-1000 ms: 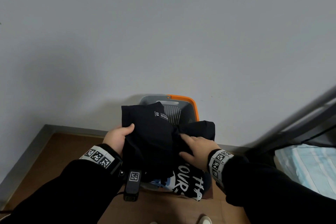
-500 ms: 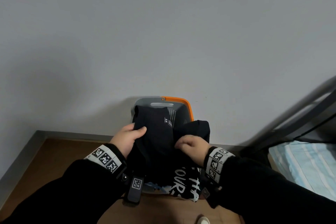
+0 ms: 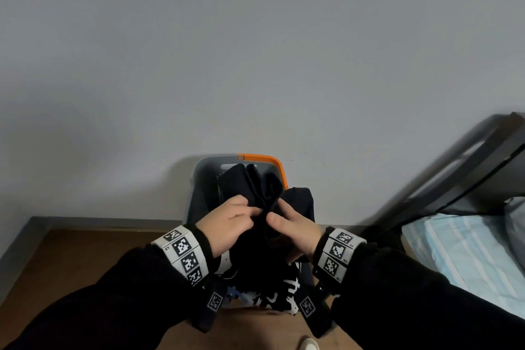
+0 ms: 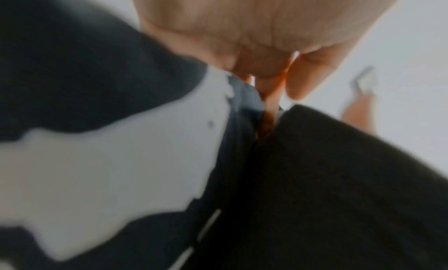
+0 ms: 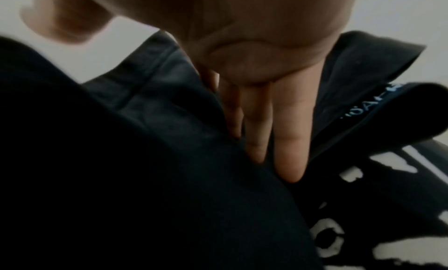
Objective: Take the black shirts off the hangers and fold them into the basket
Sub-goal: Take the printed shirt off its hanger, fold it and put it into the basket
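Note:
A bundled black shirt (image 3: 262, 190) with white print at its lower end hangs between my hands over the grey basket with an orange rim (image 3: 264, 158) at the wall. My left hand (image 3: 227, 224) pinches a fold of the shirt from the left. My right hand (image 3: 292, 224) grips the cloth from the right, thumb on top. In the left wrist view my left hand (image 4: 266, 78) has fingers pushed into the black cloth (image 4: 339, 178). In the right wrist view my right hand (image 5: 266, 120) has its fingers tucked inside a fold of the shirt (image 5: 145, 159).
The basket stands against a plain grey wall (image 3: 255, 51) on a brown floor (image 3: 71, 258) with a grey skirting. A bed with a dark metal frame (image 3: 460, 167) and light blue striped bedding (image 3: 466, 250) is at the right. A shoe tip (image 3: 308, 345) shows at the bottom.
Both hands have come together at the middle of the shirt, gathering it into a narrower bundle. The shirt sits closer over the basket than a second ago.

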`<state>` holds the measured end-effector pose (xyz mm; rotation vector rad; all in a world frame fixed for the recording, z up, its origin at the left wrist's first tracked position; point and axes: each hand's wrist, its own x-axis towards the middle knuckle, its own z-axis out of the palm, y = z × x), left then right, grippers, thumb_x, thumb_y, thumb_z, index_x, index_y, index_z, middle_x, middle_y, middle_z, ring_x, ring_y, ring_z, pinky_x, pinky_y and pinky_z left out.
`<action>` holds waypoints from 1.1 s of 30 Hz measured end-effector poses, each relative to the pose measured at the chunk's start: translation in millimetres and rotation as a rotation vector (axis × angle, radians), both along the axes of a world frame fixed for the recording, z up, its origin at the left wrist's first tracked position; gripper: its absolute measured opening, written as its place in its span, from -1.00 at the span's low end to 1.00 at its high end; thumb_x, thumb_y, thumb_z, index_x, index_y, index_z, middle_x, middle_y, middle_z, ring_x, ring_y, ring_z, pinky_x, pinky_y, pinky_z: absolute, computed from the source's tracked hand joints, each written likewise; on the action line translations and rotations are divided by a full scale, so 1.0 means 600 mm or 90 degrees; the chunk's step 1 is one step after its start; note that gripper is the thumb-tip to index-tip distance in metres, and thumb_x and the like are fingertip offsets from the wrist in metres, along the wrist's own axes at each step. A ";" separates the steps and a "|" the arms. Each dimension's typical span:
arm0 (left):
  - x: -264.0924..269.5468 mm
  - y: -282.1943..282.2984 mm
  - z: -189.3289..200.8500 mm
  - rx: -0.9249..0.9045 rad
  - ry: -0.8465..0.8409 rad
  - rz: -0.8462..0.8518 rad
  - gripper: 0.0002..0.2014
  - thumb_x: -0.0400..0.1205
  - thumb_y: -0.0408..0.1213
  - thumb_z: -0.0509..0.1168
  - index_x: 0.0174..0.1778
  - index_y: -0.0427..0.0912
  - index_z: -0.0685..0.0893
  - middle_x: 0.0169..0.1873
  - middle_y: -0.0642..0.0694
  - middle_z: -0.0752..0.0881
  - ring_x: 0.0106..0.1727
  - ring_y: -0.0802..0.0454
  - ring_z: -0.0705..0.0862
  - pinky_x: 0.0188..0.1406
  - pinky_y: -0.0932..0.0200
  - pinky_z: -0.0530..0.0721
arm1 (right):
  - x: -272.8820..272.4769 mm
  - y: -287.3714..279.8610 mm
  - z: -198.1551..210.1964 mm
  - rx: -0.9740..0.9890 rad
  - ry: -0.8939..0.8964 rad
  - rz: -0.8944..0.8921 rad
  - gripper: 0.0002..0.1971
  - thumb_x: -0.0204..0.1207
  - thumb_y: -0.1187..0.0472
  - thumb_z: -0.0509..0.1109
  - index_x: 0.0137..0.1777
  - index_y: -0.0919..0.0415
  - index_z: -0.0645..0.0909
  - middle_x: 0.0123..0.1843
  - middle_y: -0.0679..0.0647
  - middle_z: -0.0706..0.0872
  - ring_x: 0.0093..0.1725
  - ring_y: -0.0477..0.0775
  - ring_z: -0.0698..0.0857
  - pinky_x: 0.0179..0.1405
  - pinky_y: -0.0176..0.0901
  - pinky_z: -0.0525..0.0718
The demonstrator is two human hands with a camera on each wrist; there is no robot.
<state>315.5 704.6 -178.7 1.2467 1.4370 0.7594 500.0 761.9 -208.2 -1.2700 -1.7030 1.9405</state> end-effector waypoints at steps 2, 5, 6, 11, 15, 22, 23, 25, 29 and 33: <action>0.006 0.005 -0.004 0.035 0.029 -0.056 -0.41 0.63 -0.55 0.21 -0.34 0.35 0.75 -0.16 0.11 0.47 -0.16 0.34 0.55 -0.13 0.48 0.49 | -0.009 0.003 -0.002 0.010 -0.009 -0.027 -0.27 0.23 -0.21 0.63 0.40 -0.05 0.52 0.17 0.01 0.80 0.16 0.00 0.79 0.26 0.06 0.75; 0.004 0.010 -0.007 0.043 0.050 -0.065 -0.59 0.62 -0.54 0.24 0.02 0.13 0.78 -0.14 0.04 0.46 -0.08 0.22 0.56 -0.06 0.40 0.51 | -0.009 0.014 0.005 0.045 -0.096 -0.045 -0.70 0.40 0.27 0.43 0.14 0.05 0.63 -0.22 0.09 0.79 -0.27 0.08 0.79 -0.29 0.03 0.81; -0.002 0.012 -0.007 0.047 0.054 -0.046 -0.63 0.62 -0.50 0.26 0.06 0.08 0.80 -0.17 0.05 0.47 -0.13 0.24 0.57 -0.11 0.41 0.50 | -0.002 0.021 0.004 0.042 -0.125 -0.066 -0.72 0.38 0.30 0.37 0.09 0.09 0.66 -0.29 0.11 0.77 -0.36 0.10 0.76 -0.46 -0.07 0.73; -0.078 0.011 -0.029 0.050 0.073 0.149 -0.85 0.57 -0.26 0.47 -0.14 0.14 0.84 -0.15 0.17 0.82 -0.04 0.35 0.74 0.09 0.37 0.55 | 0.069 0.064 -0.038 0.034 -0.220 -0.228 -0.74 -0.10 0.23 0.32 -0.39 0.30 0.65 -0.47 0.15 0.67 -0.32 0.19 0.66 -0.30 0.03 0.56; -0.125 -0.006 -0.067 -0.021 0.008 0.287 -0.60 0.53 -0.63 0.38 0.17 -0.10 0.71 0.10 -0.14 0.73 0.14 0.02 0.67 0.13 0.14 0.54 | 0.129 0.064 -0.063 0.014 -0.383 -0.174 -0.86 0.25 0.29 0.44 -0.45 0.16 0.54 -0.43 0.04 0.62 -0.33 0.08 0.58 -0.35 -0.22 0.50; -0.134 -0.021 -0.115 -0.270 -0.243 0.498 -0.66 0.50 -0.62 0.18 0.14 -0.28 0.62 -0.05 -0.42 0.69 -0.25 -0.25 0.73 -0.21 -0.03 0.69 | 0.122 0.047 -0.173 -0.229 -0.160 -0.286 -0.36 0.27 -0.15 0.63 0.25 0.24 0.71 0.17 0.25 0.82 0.20 0.27 0.76 0.45 0.13 0.57; -0.134 -0.024 -0.119 -0.313 -0.235 0.494 -0.73 0.50 -0.51 0.22 0.10 -0.37 0.66 -0.03 -0.42 0.69 -0.29 -0.25 0.73 -0.24 -0.02 0.71 | 0.116 0.041 -0.179 -0.295 -0.087 -0.320 -0.34 0.29 -0.17 0.64 0.30 0.22 0.69 0.22 0.24 0.81 0.27 0.27 0.74 0.52 0.15 0.50; -0.135 -0.023 -0.128 -0.363 -0.220 0.490 -0.71 0.54 -0.31 0.31 0.11 -0.40 0.71 -0.03 -0.37 0.75 -0.26 -0.25 0.76 -0.24 -0.02 0.73 | 0.105 0.032 -0.186 -0.373 0.028 -0.341 -0.37 0.41 -0.14 0.59 0.39 0.20 0.64 0.31 0.21 0.77 0.36 0.24 0.70 0.60 0.15 0.41; -0.125 -0.012 -0.133 -0.407 -0.190 0.426 -0.65 0.60 -0.13 0.34 0.13 -0.35 0.75 -0.06 -0.32 0.82 -0.26 -0.23 0.82 -0.25 0.01 0.78 | 0.097 0.018 -0.192 -0.425 0.087 -0.354 -0.21 0.33 -0.23 0.59 0.51 0.13 0.54 0.38 0.18 0.73 0.39 0.20 0.68 0.62 0.11 0.39; -0.113 -0.004 -0.131 -0.462 -0.174 0.357 -0.61 0.59 -0.08 0.37 0.15 -0.32 0.76 -0.08 -0.31 0.82 -0.32 -0.22 0.82 -0.35 0.04 0.78 | 0.092 0.012 -0.205 -0.469 0.089 -0.355 -0.23 0.30 -0.31 0.56 0.44 0.10 0.57 0.32 0.24 0.76 0.32 0.25 0.72 0.36 0.10 0.57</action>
